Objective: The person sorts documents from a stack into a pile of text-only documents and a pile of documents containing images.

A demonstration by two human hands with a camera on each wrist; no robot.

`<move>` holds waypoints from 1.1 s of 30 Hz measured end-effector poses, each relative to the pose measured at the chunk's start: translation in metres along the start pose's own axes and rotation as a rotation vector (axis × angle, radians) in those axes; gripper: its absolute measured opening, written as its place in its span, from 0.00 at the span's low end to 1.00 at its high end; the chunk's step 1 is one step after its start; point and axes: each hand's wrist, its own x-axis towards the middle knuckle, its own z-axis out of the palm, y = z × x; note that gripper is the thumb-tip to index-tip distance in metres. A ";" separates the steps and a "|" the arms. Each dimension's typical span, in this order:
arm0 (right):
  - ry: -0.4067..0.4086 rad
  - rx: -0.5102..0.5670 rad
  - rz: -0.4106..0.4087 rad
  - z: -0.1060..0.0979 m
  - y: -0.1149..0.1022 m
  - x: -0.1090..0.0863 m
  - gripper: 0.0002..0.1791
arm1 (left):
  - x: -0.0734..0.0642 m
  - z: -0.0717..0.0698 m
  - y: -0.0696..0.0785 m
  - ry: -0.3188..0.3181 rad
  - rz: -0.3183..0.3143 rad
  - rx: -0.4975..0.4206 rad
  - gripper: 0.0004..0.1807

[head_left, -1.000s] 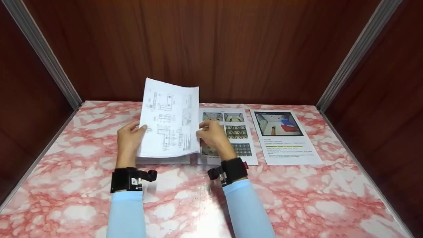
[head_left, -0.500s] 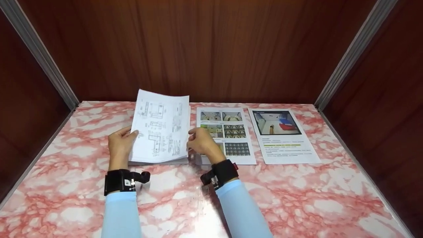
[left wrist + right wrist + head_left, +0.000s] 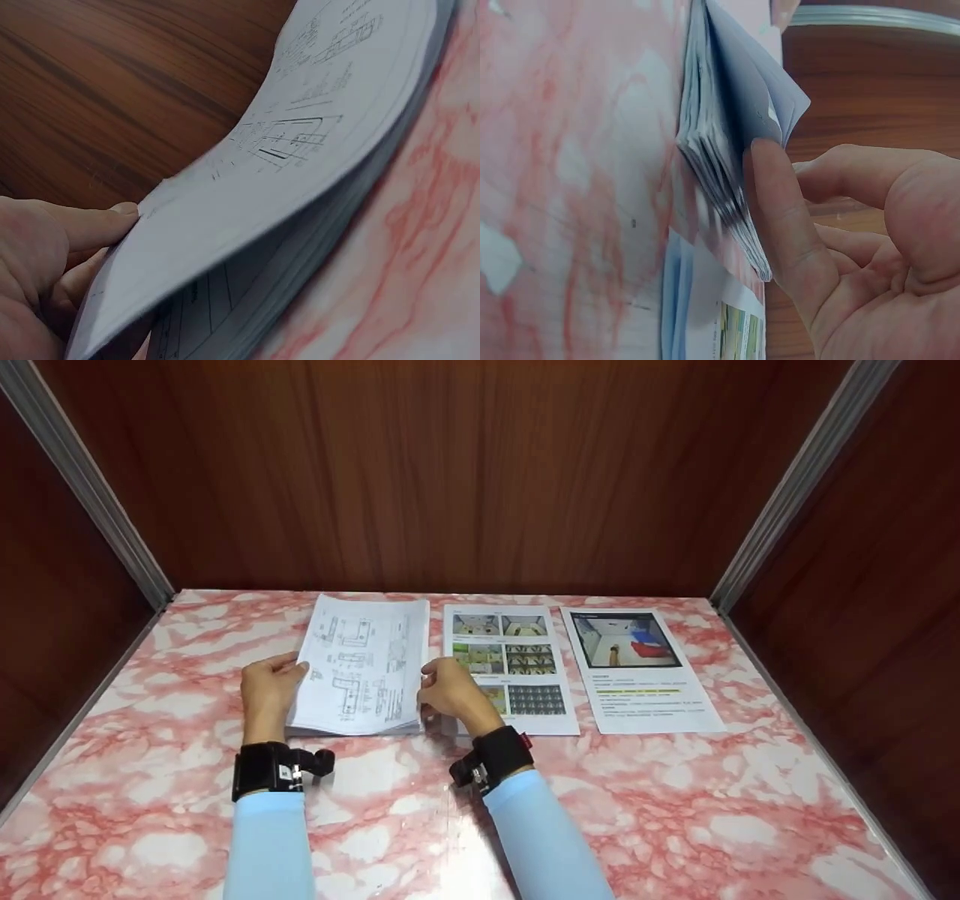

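Observation:
Several printed sheets (image 3: 358, 666) with line drawings lie low over a thick paper stack (image 3: 711, 169) on the left of the table. My left hand (image 3: 268, 694) pinches their left edge, thumb on top. In the left wrist view, the sheets bow upward near that thumb, leaving a gap above the stack. At the right edge, my right hand (image 3: 455, 690) holds the sheets between thumb and fingers. The right wrist view shows their corner raised off the stack beside my fingers (image 3: 780, 202). Most of the stack is hidden beneath the sheets.
Right of the stack lies a paper pile with colour photos (image 3: 529, 658). Farther right is another page (image 3: 652, 705) with one large picture and a highlighted line. Dark wood panels (image 3: 480, 480) enclose the red-and-white marbled table (image 3: 637, 810) at the back and sides.
Both hands have lowered the drawing sheets and shifted them left, from raised and overlapping the photo pages to lying nearly flat over the left stack. The other pages stay put.

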 end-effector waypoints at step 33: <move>0.011 -0.154 -0.080 -0.114 -0.016 -0.056 0.23 | -0.053 0.023 0.071 0.111 0.271 -0.058 0.18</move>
